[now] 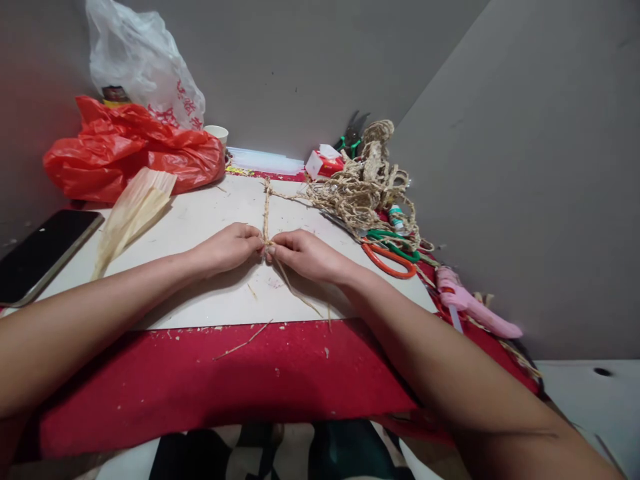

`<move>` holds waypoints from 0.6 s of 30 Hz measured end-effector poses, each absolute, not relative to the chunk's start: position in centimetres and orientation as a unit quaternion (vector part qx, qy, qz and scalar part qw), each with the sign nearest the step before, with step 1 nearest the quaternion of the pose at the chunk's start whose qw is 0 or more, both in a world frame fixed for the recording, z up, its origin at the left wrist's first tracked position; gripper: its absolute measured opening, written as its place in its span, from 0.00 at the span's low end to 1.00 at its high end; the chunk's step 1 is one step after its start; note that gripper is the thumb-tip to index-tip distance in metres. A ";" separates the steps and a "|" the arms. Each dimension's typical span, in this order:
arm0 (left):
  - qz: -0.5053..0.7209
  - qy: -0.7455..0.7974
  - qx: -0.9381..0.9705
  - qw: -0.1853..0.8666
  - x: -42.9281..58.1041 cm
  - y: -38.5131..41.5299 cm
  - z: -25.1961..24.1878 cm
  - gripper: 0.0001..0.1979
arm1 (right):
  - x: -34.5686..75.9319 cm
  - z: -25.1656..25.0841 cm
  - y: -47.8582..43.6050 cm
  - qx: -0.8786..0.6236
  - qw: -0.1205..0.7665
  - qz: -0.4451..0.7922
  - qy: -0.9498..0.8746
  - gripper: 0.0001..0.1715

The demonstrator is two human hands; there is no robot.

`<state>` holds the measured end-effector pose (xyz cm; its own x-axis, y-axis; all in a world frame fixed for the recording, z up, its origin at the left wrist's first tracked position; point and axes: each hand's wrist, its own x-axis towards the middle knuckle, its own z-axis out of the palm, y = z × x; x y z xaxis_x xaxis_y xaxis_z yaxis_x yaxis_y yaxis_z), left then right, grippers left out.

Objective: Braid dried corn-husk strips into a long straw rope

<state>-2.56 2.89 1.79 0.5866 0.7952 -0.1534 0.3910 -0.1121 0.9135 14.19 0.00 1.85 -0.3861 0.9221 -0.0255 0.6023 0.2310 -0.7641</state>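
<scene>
A braided cord of dry plant fibre point(267, 208) runs down the white board point(200, 307) to my fingers. My left hand point(231, 248) pinches its near end from the left. From the right, my right hand point(305, 253) pinches the same end, fingertips almost touching the left ones. Loose strands point(297, 288) trail from there toward the board's front edge. At its far end the cord bends right and joins a tangled heap of braided cord point(355, 197). What exactly sits between the fingertips is partly hidden.
On the left are a phone point(47, 250), a dry corn husk point(133, 210) and a red plastic bag point(135, 150). Orange-and-green-handled scissors point(387, 260), a pink glue gun point(475, 310), a tissue pack point(325, 162) and green-handled pliers point(351, 140) lie right. Grey walls stand behind.
</scene>
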 end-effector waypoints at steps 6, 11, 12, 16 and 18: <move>0.198 0.431 0.637 0.608 -2.4 2.3 1.8 0.09 | 13.7 1.0 -0.4 -0.512 0.203 0.244 -0.798 0.13; 0.239 0.434 0.654 0.572 -2.4 2.2 1.4 0.10 | 14.3 2.0 -0.8 -0.540 0.167 0.196 -0.801 0.15; 0.241 0.433 0.661 0.564 -2.4 2.2 1.4 0.10 | 14.3 2.3 -1.0 -0.548 0.165 0.190 -0.798 0.15; 0.242 0.430 0.683 0.538 -2.4 2.3 1.1 0.09 | 13.7 3.3 -2.0 -0.554 0.198 0.315 -0.745 0.14; 0.244 0.422 0.684 0.543 -2.4 2.2 1.0 0.08 | 12.9 3.1 -2.5 -0.543 0.230 0.446 -0.673 0.13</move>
<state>-2.41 2.23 0.97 0.5252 0.8419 -0.1239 0.3114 -0.0546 0.9487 12.89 -2.53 3.13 -0.3051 0.9364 -0.1736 0.5252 0.0133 -0.8509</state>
